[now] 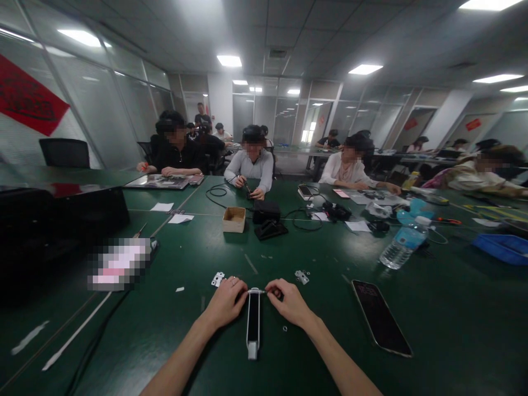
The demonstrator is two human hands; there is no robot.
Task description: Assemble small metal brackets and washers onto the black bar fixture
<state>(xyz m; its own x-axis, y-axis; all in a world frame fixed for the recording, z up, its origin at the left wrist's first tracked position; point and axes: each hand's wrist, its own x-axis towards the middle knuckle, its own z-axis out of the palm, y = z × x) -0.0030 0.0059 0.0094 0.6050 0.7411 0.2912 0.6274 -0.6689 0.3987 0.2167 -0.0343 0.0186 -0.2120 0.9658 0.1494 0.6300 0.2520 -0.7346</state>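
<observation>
A long, narrow white frame [253,324] with a dark strip inside lies on the green table, its blocky end towards me. At its far end a thin crosspiece runs between my two hands. My left hand [227,300] is pinched at the left end of that crosspiece. On the other side my right hand [287,300] has its fingers closed at the right end; the tiny part between the fingertips is mostly hidden. One small metal plate with holes [218,279] lies beyond my left hand, and another metal plate [302,276] beyond the right. A small ring [284,328] rests near my right wrist.
To my right are a phone [381,318] and a tilted-looking water bottle [406,242]. A small open box [234,219] and a black case [266,211] stand ahead. Black screens [61,231] rise at left. Several people sit across the green table [198,253].
</observation>
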